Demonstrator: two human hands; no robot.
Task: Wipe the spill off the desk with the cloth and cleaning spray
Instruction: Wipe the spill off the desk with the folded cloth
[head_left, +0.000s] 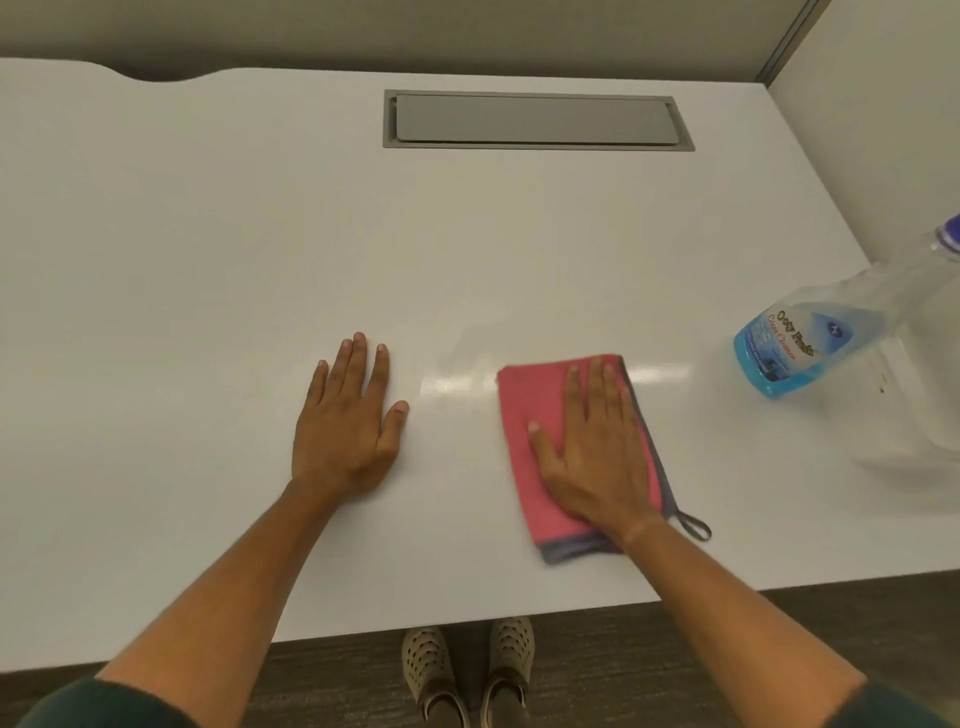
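Both hands lie flat, fingers extended, gripping nothing: left hand (347, 423) palm-down on the bare white bench (208, 260), right hand (592, 441) pressing the folded pink cloth (530, 410) near the front edge. Farther right stands a clear glass cleaner spray bottle (810, 338), blue liquid filling only its lower part. A grey cable hatch (537, 119) sits at the back.

Dark green sleeves (104, 699) — beige perforated clogs (428, 670).
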